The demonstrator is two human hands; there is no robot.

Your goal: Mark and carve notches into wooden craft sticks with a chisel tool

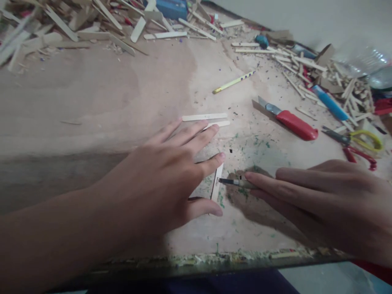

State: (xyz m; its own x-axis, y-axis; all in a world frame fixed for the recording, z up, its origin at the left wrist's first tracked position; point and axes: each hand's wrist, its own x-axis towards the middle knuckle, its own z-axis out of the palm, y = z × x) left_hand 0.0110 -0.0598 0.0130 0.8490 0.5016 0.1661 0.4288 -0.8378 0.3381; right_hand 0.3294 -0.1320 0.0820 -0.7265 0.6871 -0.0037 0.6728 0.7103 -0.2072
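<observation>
My left hand (174, 163) lies spread, palm down, with its index finger and thumb pressing near the two ends of a short wooden craft stick (217, 185). A small dark cut or mark shows midway along that stick. Closed around a slim craft knife (231, 181), my right hand (318, 200) holds the blade tip against the mark; most of the handle is hidden by the fingers. Just past my left fingertips are two more craft sticks, one with a small mark (204, 117) and one (225, 123) partly under the fingers.
A red utility knife (297, 124) with its blade out lies to the right, near yellow-and-red scissors (366, 143) and a blue cutter (330, 102). Farther back lies a yellow pencil (234, 82). Stick scraps (101, 24) pile along the back; green shavings dot the board by the front edge (214, 261).
</observation>
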